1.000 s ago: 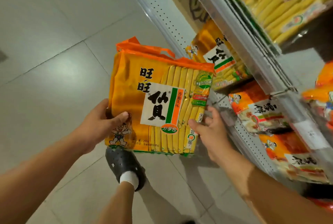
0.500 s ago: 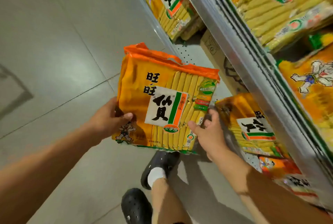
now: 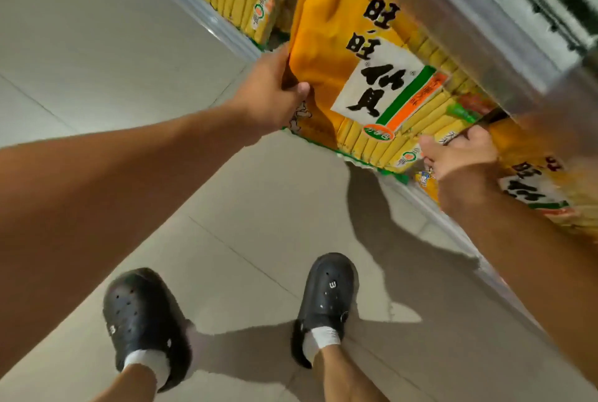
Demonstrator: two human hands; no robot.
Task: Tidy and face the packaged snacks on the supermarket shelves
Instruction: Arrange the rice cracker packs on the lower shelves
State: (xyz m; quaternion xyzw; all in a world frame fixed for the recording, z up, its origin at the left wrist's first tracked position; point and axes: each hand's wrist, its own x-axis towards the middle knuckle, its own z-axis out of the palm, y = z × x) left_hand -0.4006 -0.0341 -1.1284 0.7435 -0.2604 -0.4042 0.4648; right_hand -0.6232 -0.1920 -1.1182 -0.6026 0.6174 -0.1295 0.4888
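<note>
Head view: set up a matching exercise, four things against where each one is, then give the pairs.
Things:
1. left hand
2. right hand
3. held pack
4. clogs

Places:
A. on the floor tiles
B. gripping the pack's left edge
C. going in under the shelf rail
D. gripping the pack's lower right corner

Pairs: 1-B, 2-D, 3-C, 4-A

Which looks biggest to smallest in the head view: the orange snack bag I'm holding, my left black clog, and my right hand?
1. orange snack bag
2. left black clog, though it's farther from the camera than the hand
3. right hand
</note>
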